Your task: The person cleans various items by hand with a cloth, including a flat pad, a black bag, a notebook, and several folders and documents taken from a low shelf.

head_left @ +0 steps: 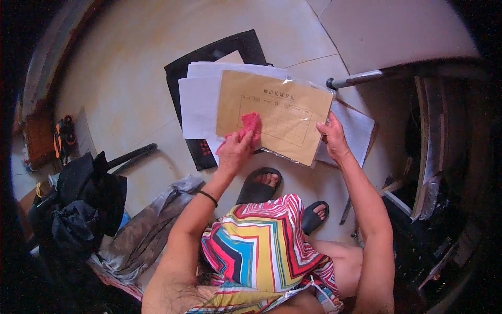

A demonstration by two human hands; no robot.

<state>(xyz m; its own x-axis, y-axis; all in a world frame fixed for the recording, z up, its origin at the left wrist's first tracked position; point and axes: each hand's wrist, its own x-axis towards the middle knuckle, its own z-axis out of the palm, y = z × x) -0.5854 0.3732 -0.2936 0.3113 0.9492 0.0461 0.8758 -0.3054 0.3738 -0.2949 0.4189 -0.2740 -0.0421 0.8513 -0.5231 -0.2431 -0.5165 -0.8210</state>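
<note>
My right hand (pixel 335 135) grips the right edge of a brown paper envelope (pixel 286 125) in a clear plastic sleeve. The envelope bears printed writing and a ruled table. Bunched in my left hand (pixel 236 151) is a pink cloth (pixel 251 123), which lies over the envelope's lower left part. White paper sheets (pixel 198 110) show behind the envelope on the left. Beneath them a black flat bag or folder (pixel 176 84) with red marks lies on the floor. Another stack of papers (pixel 355 125) sits partly hidden behind my right hand.
A dark metal leg or tube (pixel 355 79) juts in from the right, near the envelope. Dark shelving with boards (pixel 425 157) stands at right. On the left are black fabric (pixel 74 212), a grey-brown cloth (pixel 145 227) and an orange-and-black object (pixel 64 135). My feet wear black sandals (pixel 255 192).
</note>
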